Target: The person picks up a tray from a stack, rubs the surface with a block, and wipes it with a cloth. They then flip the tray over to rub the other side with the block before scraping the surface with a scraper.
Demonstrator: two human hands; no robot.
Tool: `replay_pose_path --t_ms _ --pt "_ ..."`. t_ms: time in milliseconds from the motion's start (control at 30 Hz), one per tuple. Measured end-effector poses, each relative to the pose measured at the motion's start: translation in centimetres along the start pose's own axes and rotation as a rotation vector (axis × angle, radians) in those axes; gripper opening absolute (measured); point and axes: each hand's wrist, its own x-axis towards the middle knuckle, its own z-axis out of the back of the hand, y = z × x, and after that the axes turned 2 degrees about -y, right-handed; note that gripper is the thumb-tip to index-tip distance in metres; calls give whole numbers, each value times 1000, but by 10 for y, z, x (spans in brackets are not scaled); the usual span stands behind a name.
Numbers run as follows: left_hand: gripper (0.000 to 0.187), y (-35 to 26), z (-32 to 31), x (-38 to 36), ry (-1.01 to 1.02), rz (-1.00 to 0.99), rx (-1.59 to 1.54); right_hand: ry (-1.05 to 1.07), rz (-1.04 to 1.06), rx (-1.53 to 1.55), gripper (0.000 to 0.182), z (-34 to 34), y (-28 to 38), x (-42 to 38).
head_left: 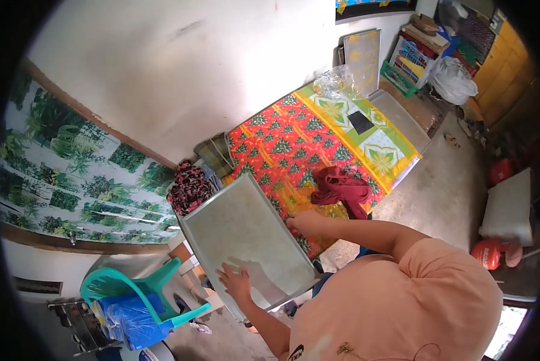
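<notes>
A large grey metal tray (240, 222) with a raised rim lies at the near left end of the table. My left hand (237, 283) rests flat on its surface, fingers spread, near the lower edge. Beyond the opposite rim, over the patterned tablecloth (282, 144), is my right hand (306, 224). Its fingers are curled closed, and whatever they may hold is hidden. Just above that forearm a dark red cloth (342, 191) lies crumpled on the table.
A green plastic chair (146, 286) holding a blue plastic-wrapped bundle (134, 322) stands at lower left. Bunched dark fabric (190, 188) sits by the wall beside the tray. Clear plastic (336, 81) and a black square (360, 123) lie at the table's far end.
</notes>
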Motion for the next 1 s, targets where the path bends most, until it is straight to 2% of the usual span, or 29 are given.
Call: replay_pose_path --t_ms 33,100,133,200,233,267,367,467,500,600,667,700,800,900,1000 --pt "62 -9 4 -4 -104 -33 -42 12 29 -31 21 0 -9 -2" --pt "52 -28 26 -8 -84 32 -431 136 73 -85 23 12 -29 -3" --pt "45 -39 30 -8 9 99 -519 202 102 -119 23 24 -39 -4" --pt "31 -79 48 -14 182 251 -705 -41 240 -192 25 49 -66 -11" --pt "18 -116 59 -19 121 299 -649 -187 316 -198 24 64 -82 -18" --pt "24 -152 68 -23 54 260 -620 -318 398 -194 23 76 -101 -27" --pt "44 -271 89 -35 -65 220 -600 -340 358 -38 20 101 -166 -47" --pt "60 -360 80 -47 235 102 -641 49 213 46 25 141 -232 -70" --pt "63 -386 76 -51 336 13 -657 22 224 33 23 159 -246 -86" --pt "66 -445 56 -67 473 17 -652 -295 344 20 20 182 -284 -120" --pt "68 -482 59 -72 494 105 -405 -395 322 65 17 181 -297 -131" --pt "70 -492 60 -74 506 147 -281 -444 307 87 17 177 -303 -135" --pt "58 -494 16 -92 251 100 -288 -42 185 167 14 158 -332 -144" --pt "38 -481 -11 -74 254 79 -398 99 208 95 11 176 -339 -155" --pt "22 -488 -5 -28 42 5 -513 16 175 196 8 173 -361 -163"
